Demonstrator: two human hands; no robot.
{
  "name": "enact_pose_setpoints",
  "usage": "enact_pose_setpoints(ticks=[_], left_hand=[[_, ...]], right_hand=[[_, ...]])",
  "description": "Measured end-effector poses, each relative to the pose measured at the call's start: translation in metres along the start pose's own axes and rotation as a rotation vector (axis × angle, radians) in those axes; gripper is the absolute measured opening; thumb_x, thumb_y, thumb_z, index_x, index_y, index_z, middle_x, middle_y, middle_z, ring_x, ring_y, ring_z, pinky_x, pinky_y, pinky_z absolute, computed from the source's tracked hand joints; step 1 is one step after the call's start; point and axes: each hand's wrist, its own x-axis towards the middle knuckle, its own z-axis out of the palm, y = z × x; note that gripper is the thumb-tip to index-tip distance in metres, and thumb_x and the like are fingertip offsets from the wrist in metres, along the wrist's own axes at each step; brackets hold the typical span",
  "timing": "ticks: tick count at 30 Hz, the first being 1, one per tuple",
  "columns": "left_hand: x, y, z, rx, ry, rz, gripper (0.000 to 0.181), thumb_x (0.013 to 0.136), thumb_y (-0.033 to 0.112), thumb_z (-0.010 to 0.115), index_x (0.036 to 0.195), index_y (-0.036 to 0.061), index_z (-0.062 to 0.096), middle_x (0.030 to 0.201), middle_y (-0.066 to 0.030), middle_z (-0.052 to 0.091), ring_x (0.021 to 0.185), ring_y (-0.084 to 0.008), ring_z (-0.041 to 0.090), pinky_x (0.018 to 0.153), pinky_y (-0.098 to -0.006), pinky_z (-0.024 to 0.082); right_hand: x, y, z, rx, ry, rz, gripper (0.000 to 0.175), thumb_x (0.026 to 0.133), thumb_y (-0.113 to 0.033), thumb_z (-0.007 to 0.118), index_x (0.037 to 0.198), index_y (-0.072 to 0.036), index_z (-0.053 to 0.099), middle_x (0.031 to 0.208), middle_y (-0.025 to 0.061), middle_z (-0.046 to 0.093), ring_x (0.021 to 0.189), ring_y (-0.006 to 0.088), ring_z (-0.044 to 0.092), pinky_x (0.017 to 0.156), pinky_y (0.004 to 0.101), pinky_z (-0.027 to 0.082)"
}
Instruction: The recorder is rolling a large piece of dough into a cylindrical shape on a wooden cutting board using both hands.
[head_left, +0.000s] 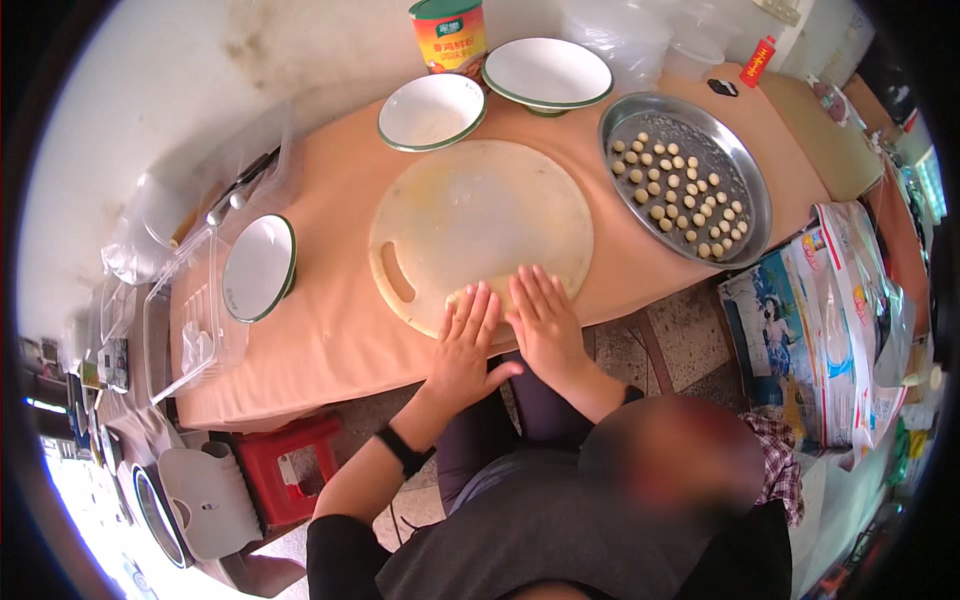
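Note:
Both hands lie flat, palms down, at the near edge of a round white plastic cutting board (487, 202). A pale strip of dough (498, 286) runs under the fingers; most of it is hidden by them. My left hand (466, 345) rests on its left part, fingers stretched forward and thumb out to the side. Over its right part lies my right hand (546, 326), fingers also extended. Neither hand is closed around the dough. To the right of the board, a round steel tray (739, 169) holds several small, pale dough balls (673, 181).
Behind the board stand two green-rimmed enamel bowls (431, 112) (551, 71) and a seasoning can (450, 37). Another bowl (259, 266) and clear plastic containers (180, 322) are on the left. A red stool (289, 472) stands below the table; a printed bag (840, 337) is at right.

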Motion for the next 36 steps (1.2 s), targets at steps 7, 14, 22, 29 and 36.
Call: enact_pose_setpoints(ticks=[7, 14, 22, 29, 36], left_hand=[[0.125, -0.076, -0.001, 0.311, -0.02, -0.11, 0.117, 0.073, 0.083, 0.049, 0.149, -0.0037, 0.03, 0.157, -0.0201, 0.029, 0.149, -0.0307, 0.02, 0.119, -0.0542, 0.009], [0.046, -0.033, -0.011, 0.206, 0.002, 0.111, 0.13, 0.065, 0.089, 0.053, 0.153, -0.0009, 0.022, 0.16, -0.0178, 0.023, 0.151, -0.0296, 0.015, 0.12, -0.0519, 0.006], [0.049, -0.028, 0.003, 0.126, 0.13, -0.034, 0.125, 0.071, 0.087, 0.047, 0.152, -0.0045, 0.022, 0.159, -0.0201, 0.023, 0.151, -0.0328, 0.014, 0.119, -0.0552, 0.008], [0.091, -0.054, -0.013, 0.151, -0.111, -0.133, 0.12, 0.075, 0.085, 0.044, 0.152, -0.0048, 0.021, 0.159, -0.0219, 0.022, 0.15, -0.0337, 0.014, 0.118, -0.0591, 0.009], [-0.012, 0.019, 0.002, 0.077, -0.099, 0.003, 0.138, 0.059, 0.091, 0.05, 0.154, -0.0038, 0.015, 0.16, -0.0222, 0.018, 0.15, -0.0365, 0.013, 0.118, -0.0575, 0.008]], right_hand=[[0.127, 0.071, 0.112, -0.295, 0.067, 0.185, 0.04, 0.099, -0.026, 0.043, 0.111, 0.003, 0.068, 0.119, 0.0199, 0.066, 0.124, 0.0364, 0.054, 0.11, 0.0509, 0.034], [0.054, 0.021, 0.024, -0.013, -0.209, 0.018, 0.042, 0.097, -0.026, 0.052, 0.128, 0.001, 0.059, 0.148, 0.0185, 0.044, 0.137, 0.0341, 0.042, 0.109, 0.0508, 0.035], [0.068, 0.033, 0.055, -0.075, -0.229, 0.07, 0.052, 0.099, -0.039, 0.046, 0.132, -0.001, 0.057, 0.146, 0.0188, 0.047, 0.138, 0.0354, 0.04, 0.111, 0.0515, 0.031], [0.121, 0.042, 0.086, -0.021, -0.148, 0.212, 0.053, 0.099, -0.047, 0.041, 0.119, -0.005, 0.067, 0.133, 0.0227, 0.058, 0.133, 0.0373, 0.045, 0.11, 0.052, 0.032], [0.002, -0.004, 0.003, 0.05, -0.01, -0.068, 0.069, 0.092, -0.043, 0.057, 0.135, 0.01, 0.047, 0.142, 0.0307, 0.045, 0.139, 0.043, 0.036, 0.115, 0.0527, 0.026]])
